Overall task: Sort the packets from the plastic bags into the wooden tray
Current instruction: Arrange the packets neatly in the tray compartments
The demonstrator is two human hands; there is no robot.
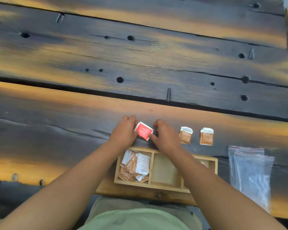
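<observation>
Both hands are on the red packets (143, 131), just past the far rim of the wooden tray (163, 186). Left hand (124, 131) and right hand (165, 136) pinch the small stack from opposite sides, fingers curled in; my read is they're squaring it into one bundle so it drops into a compartment together.

Tray sits at the near desk (56, 123) edge, right in front of the person, short reach. Left compartment already holds a pile of brown-and-white packets (135, 166). Middle looks empty, likely free for the red ones. Right compartment is mostly hidden by the forearm; a bit of red shows.

Two brown packets (196, 135) lie flat on the desk right of the hands, apart from each other, probably queued for the left pile. Plastic bags (251, 171) are parked off to the right and look emptied, so sorting seems near done.
</observation>
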